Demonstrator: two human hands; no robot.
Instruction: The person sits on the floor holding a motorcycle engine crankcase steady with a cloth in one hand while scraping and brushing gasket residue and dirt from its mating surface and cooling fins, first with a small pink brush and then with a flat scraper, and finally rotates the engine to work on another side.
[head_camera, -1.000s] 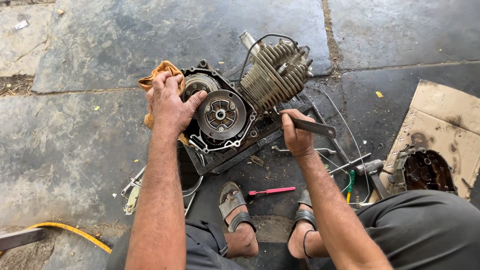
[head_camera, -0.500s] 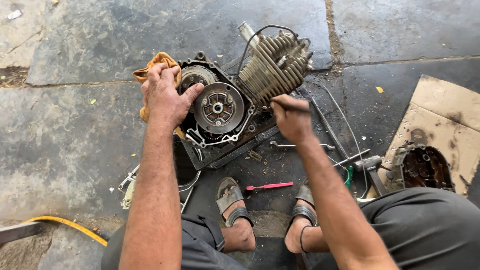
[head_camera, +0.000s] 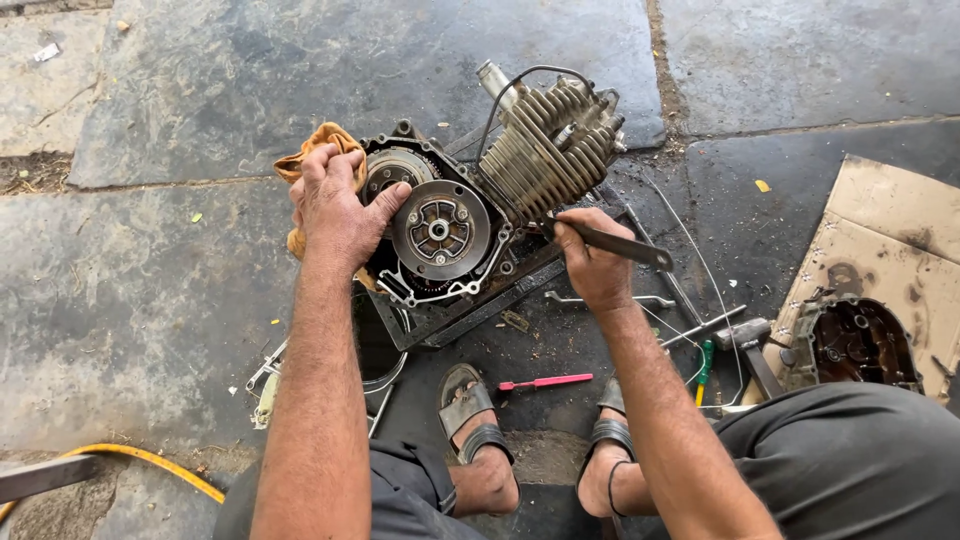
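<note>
A greasy motorcycle engine (head_camera: 470, 220) lies on the stone floor with its side cover off, showing a round clutch (head_camera: 440, 230) and a finned cylinder (head_camera: 545, 150). My left hand (head_camera: 335, 215) presses on the engine's left edge over an orange rag (head_camera: 310, 150), fingers spread, thumb by the clutch. My right hand (head_camera: 590, 260) grips a dark flat metal tool (head_camera: 625, 245) at the engine's right side, just below the cylinder fins; its handle end points right.
A removed engine cover (head_camera: 855, 345) lies on cardboard (head_camera: 890, 230) at right. A hammer (head_camera: 750, 345), a red-handled screwdriver (head_camera: 545, 382), a green-handled tool (head_camera: 705, 362) and loose wires lie near my sandalled feet. A yellow hose (head_camera: 130, 455) curves at lower left. A dark pan (head_camera: 375, 345) sits under the engine.
My right hand has moved the tool up and left, from the floor side toward the engine case under the cylinder. My left hand stays on the engine's left edge.
</note>
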